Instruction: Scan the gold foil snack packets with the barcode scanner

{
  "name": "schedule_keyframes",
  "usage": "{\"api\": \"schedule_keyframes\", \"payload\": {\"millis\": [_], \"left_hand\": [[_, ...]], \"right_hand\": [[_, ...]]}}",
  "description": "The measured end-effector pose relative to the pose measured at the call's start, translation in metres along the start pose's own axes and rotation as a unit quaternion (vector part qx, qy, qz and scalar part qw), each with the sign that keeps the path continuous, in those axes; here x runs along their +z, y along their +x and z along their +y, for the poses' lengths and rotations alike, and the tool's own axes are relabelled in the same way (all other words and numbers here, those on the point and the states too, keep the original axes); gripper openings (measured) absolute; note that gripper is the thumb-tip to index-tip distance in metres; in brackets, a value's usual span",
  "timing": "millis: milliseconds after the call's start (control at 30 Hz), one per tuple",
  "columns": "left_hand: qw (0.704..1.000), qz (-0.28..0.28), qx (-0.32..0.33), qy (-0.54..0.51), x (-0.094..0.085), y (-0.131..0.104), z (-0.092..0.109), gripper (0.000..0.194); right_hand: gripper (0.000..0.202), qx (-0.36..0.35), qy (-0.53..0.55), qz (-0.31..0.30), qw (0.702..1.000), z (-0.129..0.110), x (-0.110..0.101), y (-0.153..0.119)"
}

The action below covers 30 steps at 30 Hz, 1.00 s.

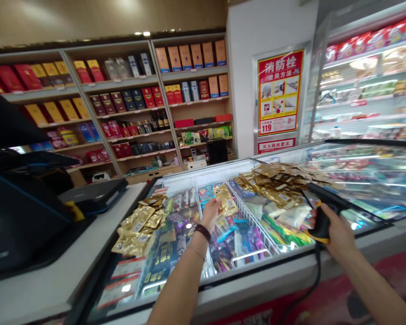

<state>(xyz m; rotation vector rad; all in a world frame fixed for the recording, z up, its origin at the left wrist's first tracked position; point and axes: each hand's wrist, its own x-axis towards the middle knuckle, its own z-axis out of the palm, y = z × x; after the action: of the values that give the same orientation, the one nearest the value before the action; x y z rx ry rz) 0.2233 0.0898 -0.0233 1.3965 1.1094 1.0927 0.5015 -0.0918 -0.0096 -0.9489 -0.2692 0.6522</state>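
We note the left grip [211, 212] pinching a gold packet [227, 201] over the glass-topped freezer [274, 275], between two packet piles [140, 225]; right grip [337, 229] closed round a scanner [322, 222]; stocked shelves [196, 71] stand behind.

- The packet [227, 201] at the centre of the frame was shiny gold.
- The left pile of packets [140, 222] and the right pile of packets [277, 178] were gold too, with small pale patches.
- The scanner [322, 222] at right was black, edged in yellow.
- The beaded bracelet [203, 232] near the centre was dark reddish brown.
- The poster [280, 97] at upper right was red and yellow, lettered in white.
- The desk [64, 266] at lower left was greyish white.
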Motion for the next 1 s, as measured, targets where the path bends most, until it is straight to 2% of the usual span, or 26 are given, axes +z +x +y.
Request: {"api": "schedule_keyframes", "payload": {"millis": [33,100,167,233,333,433,500,567,700,1000], "left_hand": [[0.997,0.033,-0.011,-0.073,-0.012,-0.002,0.0,0.016],[0.971,0.103,-0.021,-0.215,-0.031,-0.003,0.001,0.016],[0.944,0.15,-0.009,-0.294,-0.042,-0.003,0.002,0.017],[0.927,0.173,0.01,-0.334,-0.045,-0.001,0.002,0.026],[0.902,0.187,0.034,-0.388,-0.042,0.003,-0.002,0.037],[0.889,0.191,0.045,-0.414,-0.04,0.005,-0.007,0.032],[0.883,0.194,0.046,-0.426,-0.04,0.006,-0.01,0.024],[0.88,0.187,0.046,-0.434,-0.04,0.007,-0.013,0.022],[0.879,0.155,0.05,-0.449,-0.035,0.01,-0.018,0.027],[0.873,0.141,0.039,-0.466,-0.03,0.008,-0.015,0.019]], "right_hand": [[0.044,0.006,-0.016,0.001,1.0,0.001,0.002,-0.001],[0.042,0.022,-0.053,-0.005,0.998,0.005,0.011,-0.005],[0.043,0.041,-0.094,-0.027,0.994,0.012,0.025,-0.013],[0.046,0.052,-0.136,-0.076,0.986,0.022,0.044,-0.025],[0.053,0.046,-0.194,-0.195,0.96,0.04,0.077,-0.047],[0.059,0.02,-0.262,-0.304,0.916,0.058,0.105,-0.072],[0.057,-0.002,-0.292,-0.347,0.891,0.068,0.12,-0.088],[0.053,-0.025,-0.299,-0.359,0.884,0.076,0.132,-0.105],[0.049,-0.056,-0.288,-0.341,0.893,0.088,0.147,-0.126],[0.054,-0.111,-0.34,-0.31,0.881,0.099,0.142,-0.118]]}}
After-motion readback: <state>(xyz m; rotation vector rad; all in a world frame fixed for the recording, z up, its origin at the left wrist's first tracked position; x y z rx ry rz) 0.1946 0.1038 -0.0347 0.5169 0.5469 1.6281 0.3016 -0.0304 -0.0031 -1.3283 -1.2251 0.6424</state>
